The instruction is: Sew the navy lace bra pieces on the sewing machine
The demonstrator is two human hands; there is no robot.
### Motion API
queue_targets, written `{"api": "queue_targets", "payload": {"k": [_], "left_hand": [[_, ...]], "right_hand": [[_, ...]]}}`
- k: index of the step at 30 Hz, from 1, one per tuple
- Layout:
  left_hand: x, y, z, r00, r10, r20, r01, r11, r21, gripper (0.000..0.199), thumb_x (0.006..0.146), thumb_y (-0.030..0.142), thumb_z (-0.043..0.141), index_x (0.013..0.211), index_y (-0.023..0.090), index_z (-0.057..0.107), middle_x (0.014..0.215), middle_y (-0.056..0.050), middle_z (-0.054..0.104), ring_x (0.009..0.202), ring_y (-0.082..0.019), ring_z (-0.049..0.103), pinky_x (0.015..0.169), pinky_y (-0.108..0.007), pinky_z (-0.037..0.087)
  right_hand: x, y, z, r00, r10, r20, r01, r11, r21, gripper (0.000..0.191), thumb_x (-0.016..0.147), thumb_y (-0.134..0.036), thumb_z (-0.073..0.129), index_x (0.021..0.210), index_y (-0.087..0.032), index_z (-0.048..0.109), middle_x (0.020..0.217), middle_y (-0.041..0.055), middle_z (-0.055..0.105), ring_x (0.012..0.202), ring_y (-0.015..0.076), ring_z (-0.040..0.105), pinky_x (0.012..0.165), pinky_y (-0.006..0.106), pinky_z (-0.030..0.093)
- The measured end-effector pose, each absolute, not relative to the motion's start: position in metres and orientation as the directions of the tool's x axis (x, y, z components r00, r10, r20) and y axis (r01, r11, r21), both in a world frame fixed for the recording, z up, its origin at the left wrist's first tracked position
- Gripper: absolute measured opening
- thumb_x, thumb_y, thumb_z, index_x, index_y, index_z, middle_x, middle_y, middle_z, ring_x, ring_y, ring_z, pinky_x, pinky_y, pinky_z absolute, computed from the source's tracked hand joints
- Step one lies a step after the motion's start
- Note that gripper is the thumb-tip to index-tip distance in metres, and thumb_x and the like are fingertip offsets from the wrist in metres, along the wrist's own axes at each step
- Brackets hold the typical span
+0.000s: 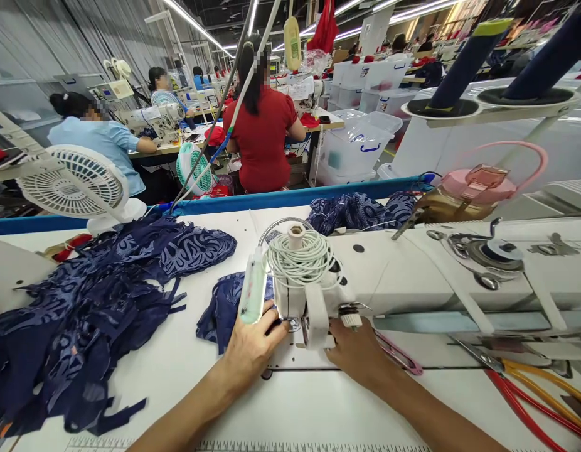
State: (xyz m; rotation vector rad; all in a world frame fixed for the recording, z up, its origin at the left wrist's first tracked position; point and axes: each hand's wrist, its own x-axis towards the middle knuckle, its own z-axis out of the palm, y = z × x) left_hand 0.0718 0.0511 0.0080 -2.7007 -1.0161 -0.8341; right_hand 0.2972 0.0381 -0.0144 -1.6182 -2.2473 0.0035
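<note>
My left hand is at the needle area of a white sewing machine, thumb and forefinger curled close together beside the presser foot. A navy patterned fabric piece runs under and behind that hand, its edge at the fingers. On the other side of the machine head, my right hand reaches in low; its fingertips are hidden behind the head. A coil of pale green cord sits on top of the head, and a pale green lamp-like strip hangs at its left.
Navy fabric pieces are heaped on the left; another bundle lies behind the machine. Pink tweezers and orange-handled scissors lie at right. A white fan and pink-lidded bottle stand farther back. Co-workers sit ahead.
</note>
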Motion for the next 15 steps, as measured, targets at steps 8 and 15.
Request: {"api": "queue_targets", "payload": {"k": [8,15], "left_hand": [[0.068,0.052,0.005,0.573,0.539,0.617,0.612,-0.783,0.114,0.032,0.083,-0.004,0.039,0.093,0.016,0.062,0.087,-0.006,0.070,0.083,-0.018,0.066,0.094,-0.042,0.047],[0.063,0.053,0.002,0.553,0.634,0.541,0.649,-0.735,0.198,0.038,0.078,-0.005,0.041,0.097,0.019,0.063,0.083,-0.004,0.069,0.070,-0.017,0.063,0.076,-0.033,0.050]], "right_hand": [[0.298,0.030,0.006,-0.355,0.740,0.571,0.747,0.592,-0.303,0.018,0.082,-0.016,0.043,0.074,-0.019,0.058,0.055,-0.0011,0.054,0.052,0.0124,0.048,0.048,0.024,0.030],[0.303,0.037,0.013,-0.365,0.658,0.659,0.678,0.672,-0.297,0.020,0.085,-0.012,0.042,0.081,-0.020,0.059,0.059,-0.0022,0.060,0.050,0.0108,0.049,0.047,0.024,0.034]]}}
